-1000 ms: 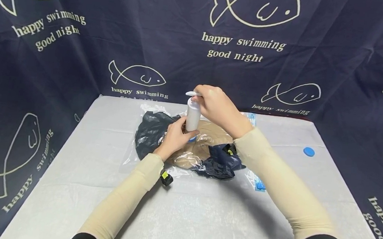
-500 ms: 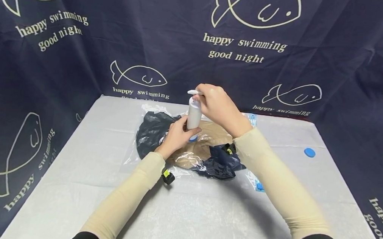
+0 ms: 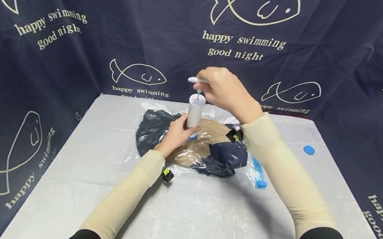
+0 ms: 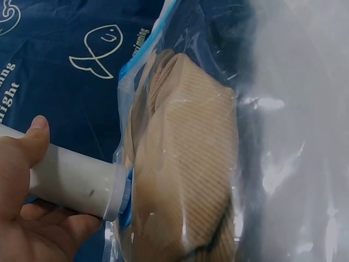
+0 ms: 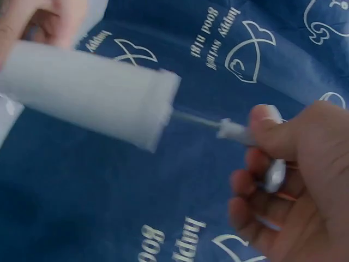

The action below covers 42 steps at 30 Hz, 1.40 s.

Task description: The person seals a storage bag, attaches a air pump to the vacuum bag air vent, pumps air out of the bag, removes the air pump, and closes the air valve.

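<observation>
A white hand pump (image 3: 195,116) stands upright on the blue valve (image 3: 193,136) of a clear plastic storage bag (image 4: 297,164). My left hand (image 3: 175,135) grips the pump's barrel near its base, thumb and fingers round it. Above the barrel, my right hand (image 3: 222,88) holds the pump's white T-handle (image 3: 192,79). A thin rod shows between handle and barrel, plainest in the right wrist view. Inside the bag are a tan ribbed garment (image 4: 185,153) and dark folded fabric (image 3: 154,129).
A round blue cap (image 3: 309,150) lies on the white-covered table (image 3: 203,219), to the right. The bag's blue zip edge (image 3: 259,173) shows beside my right sleeve. A dark blue curtain (image 3: 186,28) with fish prints hangs behind the table.
My right hand has risen with the handle, drawing the rod partly out of the barrel. My left hand and the pump's barrel stay almost in place.
</observation>
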Available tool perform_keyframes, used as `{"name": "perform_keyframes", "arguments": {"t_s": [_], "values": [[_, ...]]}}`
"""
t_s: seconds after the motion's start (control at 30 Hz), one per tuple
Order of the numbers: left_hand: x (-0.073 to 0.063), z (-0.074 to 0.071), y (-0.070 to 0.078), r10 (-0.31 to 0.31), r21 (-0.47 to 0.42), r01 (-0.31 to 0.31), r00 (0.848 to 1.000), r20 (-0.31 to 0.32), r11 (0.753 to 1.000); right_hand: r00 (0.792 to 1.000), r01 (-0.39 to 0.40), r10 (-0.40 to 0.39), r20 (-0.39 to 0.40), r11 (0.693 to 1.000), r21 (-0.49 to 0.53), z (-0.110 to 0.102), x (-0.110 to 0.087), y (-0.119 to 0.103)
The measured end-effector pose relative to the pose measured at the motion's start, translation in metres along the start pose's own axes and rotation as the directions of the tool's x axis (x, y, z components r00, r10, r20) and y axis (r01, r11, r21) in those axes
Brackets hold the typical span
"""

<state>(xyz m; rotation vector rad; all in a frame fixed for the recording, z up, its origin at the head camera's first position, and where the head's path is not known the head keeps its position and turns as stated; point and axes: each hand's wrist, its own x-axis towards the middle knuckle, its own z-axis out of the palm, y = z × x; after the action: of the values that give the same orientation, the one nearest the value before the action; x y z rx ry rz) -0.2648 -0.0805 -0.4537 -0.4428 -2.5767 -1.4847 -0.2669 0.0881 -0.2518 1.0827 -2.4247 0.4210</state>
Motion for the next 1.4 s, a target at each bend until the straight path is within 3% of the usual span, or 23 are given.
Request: {"name": "perform_keyframes", "arguments": {"t_s": [0.13,0.23,0.4,0.47,0.53,0.67,0.73,0.9,1.1,1.4], "values": [[0.000,0.000,0.001,-0.006,-0.001,0.006,1.000,-0.005,1.000,0.975,0.100,-0.101,-0.199,0.995,-0.015,-0.018,0.010,-0.001],[0.000,0.000,0.002,-0.018,-0.008,0.018,1.000,0.001,1.000,0.935,0.152,-0.152,-0.321,0.988,-0.026,-0.033,0.018,-0.003],[0.000,0.000,0.002,-0.024,-0.007,0.024,1.000,0.001,1.000,0.849,0.198,-0.194,-0.492,0.979,-0.044,-0.054,0.028,-0.009],[0.000,0.000,0.002,-0.021,-0.006,0.021,1.000,-0.001,1.000,0.837,0.208,-0.202,-0.508,0.977,-0.045,-0.059,0.029,-0.011],[0.000,0.000,0.002,-0.018,-0.007,0.018,1.000,-0.003,1.000,0.858,0.198,-0.188,-0.479,0.980,-0.029,-0.061,0.028,-0.013],[0.000,0.000,0.002,-0.020,-0.014,0.020,1.000,0.000,1.000,0.932,0.121,-0.104,-0.348,0.992,0.027,-0.059,0.022,-0.015],[0.000,0.000,0.002,-0.021,-0.015,0.022,1.000,0.004,1.000,0.959,0.077,-0.061,-0.277,0.996,0.047,-0.055,0.019,-0.015],[-0.001,-0.001,0.002,-0.025,-0.007,0.025,1.000,0.007,1.000,0.994,0.024,-0.020,-0.103,0.999,0.035,-0.042,0.013,-0.010],[-0.001,-0.001,0.001,-0.024,-0.003,0.024,1.000,0.012,1.000,0.996,-0.034,0.032,0.080,0.999,0.032,-0.021,0.007,-0.005],[-0.001,-0.002,0.001,-0.015,-0.014,0.015,1.000,0.020,1.000,0.950,-0.128,0.116,0.289,0.991,0.024,0.001,0.002,-0.007]]}}
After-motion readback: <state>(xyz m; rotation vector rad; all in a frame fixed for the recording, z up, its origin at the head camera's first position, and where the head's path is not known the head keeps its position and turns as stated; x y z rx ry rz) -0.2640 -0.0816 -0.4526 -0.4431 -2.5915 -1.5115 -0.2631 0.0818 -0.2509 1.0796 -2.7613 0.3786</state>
